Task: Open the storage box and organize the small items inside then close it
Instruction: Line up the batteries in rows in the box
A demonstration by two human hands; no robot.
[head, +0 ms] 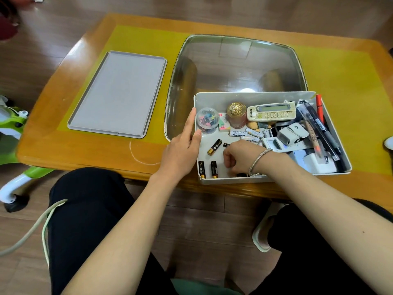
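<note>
The white storage box (251,96) stands open at the table's near edge, with its grey lid (119,92) lying flat to the left. My left hand (180,150) rests with straight fingers against the box's left wall. Inside the box, my right hand (240,158) has its fingers curled over the floor by a black battery (242,175), which is mostly hidden. Two black-and-gold batteries (208,169) stand side by side at the front left, and a third (214,147) lies tilted behind them. White batteries (240,134), a remote (271,111), pens (319,126) and a jar of clips (207,120) fill the rest.
The box sits partly on a glass inset (234,60) in the orange wooden table (89,145). A gold-capped bottle (236,116) and white gadgets (293,133) crowd the box's right half. A green ride-on toy (12,128) stands on the floor at the left.
</note>
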